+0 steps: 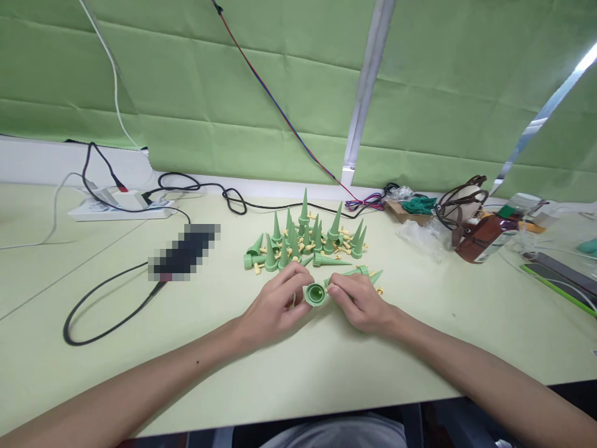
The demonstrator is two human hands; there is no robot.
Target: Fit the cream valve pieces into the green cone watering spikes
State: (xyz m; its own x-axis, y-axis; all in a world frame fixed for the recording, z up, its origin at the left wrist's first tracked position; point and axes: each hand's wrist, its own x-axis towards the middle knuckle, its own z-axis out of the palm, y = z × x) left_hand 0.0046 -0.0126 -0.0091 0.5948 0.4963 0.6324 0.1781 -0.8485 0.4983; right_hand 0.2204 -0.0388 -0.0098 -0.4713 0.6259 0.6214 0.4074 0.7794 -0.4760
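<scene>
Green cone [316, 294] sits between both hands, low over the near middle of the bench [420, 348], its wide round mouth turned toward the person so you can look into the hollow. The left hand [275, 306] has its fingers [293, 279] curled shut against the rim of that mouth. The right hand [361, 303] is closed over the narrower body of the cone, fingers [339, 284] pinched tight on it. Most of the shaft is hidden in that grip, and I cannot tell where its tip ends. Both forearms reach in across the near edge of the bench.

Just beyond the hands stands a cluster of cones [303, 239] of the same green. Most are upright on their wide ends with points up, and a few are tipped on their sides at the left and front. Small pale yellow pieces [346, 241] lie scattered among them.

Off to the left, well apart, a white power strip [121, 206] lies near the wall with plugs in it, and a black cable [107, 314] loops across the bench toward a dark, blurred-out object [184, 252]. To the right there is clutter — a crumpled clear bag [420, 238], a brown bottle [485, 241] lying on its side, and a small cardboard box [410, 211] behind them. A red and blue wire [280, 107] runs down across the green blinds [233, 93] at the back.
</scene>
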